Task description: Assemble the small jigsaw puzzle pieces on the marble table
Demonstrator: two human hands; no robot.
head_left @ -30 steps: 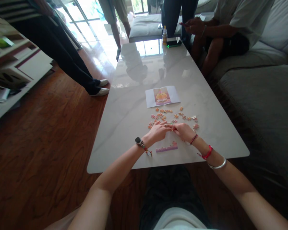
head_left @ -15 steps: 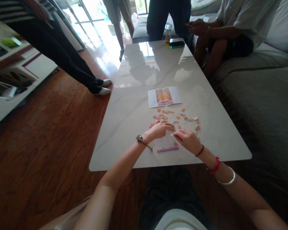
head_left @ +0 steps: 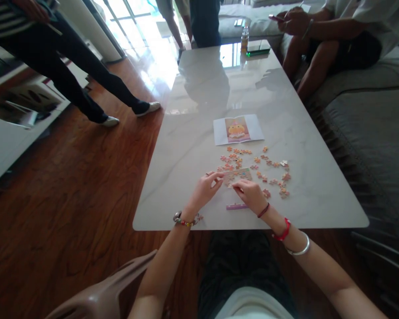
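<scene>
A partly joined jigsaw puzzle (head_left: pixel 240 174) lies flat on the white marbled table (head_left: pixel 173 177). My left hand (head_left: pixel 203 189) is at its left edge, thumb and forefinger curled close together; what is between them, if anything, is too small to make out. Over the near side of the joined part, my right hand (head_left: pixel 252 195) pinches a small puzzle piece (head_left: pixel 230 185), mostly hidden by the fingertips. A purple joined strip (head_left: pixel 235 207) lies nearer the table's front edge, partly behind my right hand. Loose puzzle pieces (head_left: pixel 232 158) are scattered beyond my hands and to the right (head_left: pixel 284 177).
A creased sheet with a printed picture (head_left: pixel 237 128) lies beyond the pieces. At the far end are a bottle (head_left: pixel 244 39) and a dark phone-like device (head_left: pixel 257 48). A person sits on the grey sofa (head_left: pixel 369 115); others stand nearby. A plastic chair (head_left: pixel 103 288) is at lower left.
My left hand has drawn back to the left, uncovering the joined puzzle. My right hand stays pinched near it. The view has shifted, and the person at left has stepped.
</scene>
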